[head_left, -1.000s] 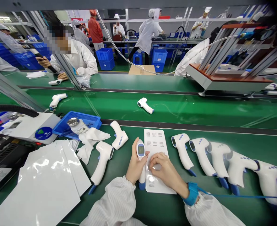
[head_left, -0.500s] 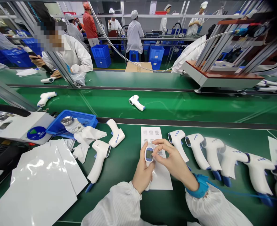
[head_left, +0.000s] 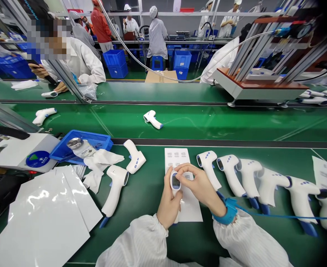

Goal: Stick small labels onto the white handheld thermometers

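Observation:
My left hand (head_left: pixel 167 204) is wrapped round a white infrared thermometer (head_left: pixel 175 182), its small dark screen facing up. The thumb and index finger of my right hand (head_left: pixel 197 183) are closed at the upper right edge of that screen; whether something thin is pinched there is too small to tell. Under both hands lies a white printed sheet (head_left: pixel 191 207). A row of several white thermometers (head_left: pixel 231 176) with blue buttons lies to the right. Two more, one nearer me (head_left: pixel 115 189) and one farther off (head_left: pixel 135 157), rest to the left.
A blue tray (head_left: pixel 96 141) holds a metal-capped bottle beside crumpled tissue. Glossy white sheets (head_left: pixel 46 218) cover the lower left. Beyond, a green conveyor (head_left: pixel 221 124) carries thermometers, one at its middle (head_left: pixel 152 119). A person in white sits at the far left; a metal-framed fixture stands at right.
My right fingers have shifted slightly left, onto the screen's edge. The screen looks darker. On the conveyor, the thermometers have moved left; the whole view has shifted slightly.

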A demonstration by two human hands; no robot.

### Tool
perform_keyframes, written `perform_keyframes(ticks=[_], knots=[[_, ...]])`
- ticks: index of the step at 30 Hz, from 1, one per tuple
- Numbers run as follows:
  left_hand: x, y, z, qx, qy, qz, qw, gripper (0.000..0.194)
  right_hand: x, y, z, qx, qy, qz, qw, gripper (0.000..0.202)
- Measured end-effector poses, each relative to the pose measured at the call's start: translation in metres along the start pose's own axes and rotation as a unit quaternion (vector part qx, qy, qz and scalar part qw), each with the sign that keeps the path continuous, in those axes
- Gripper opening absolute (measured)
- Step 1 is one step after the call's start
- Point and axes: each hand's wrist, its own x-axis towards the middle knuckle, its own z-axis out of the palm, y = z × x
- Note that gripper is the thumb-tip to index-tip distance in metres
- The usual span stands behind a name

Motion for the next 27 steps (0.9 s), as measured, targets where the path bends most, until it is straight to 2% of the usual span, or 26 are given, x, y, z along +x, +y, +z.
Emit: perform_keyframes(ticks=[27], knots=[[-0.001, 0.012, 0.001, -0.007, -0.012, -0.021, 1.0, 0.074, 0.003, 0.001, 0.001, 0.005, 0.005, 0.0, 1.0, 0.008]])
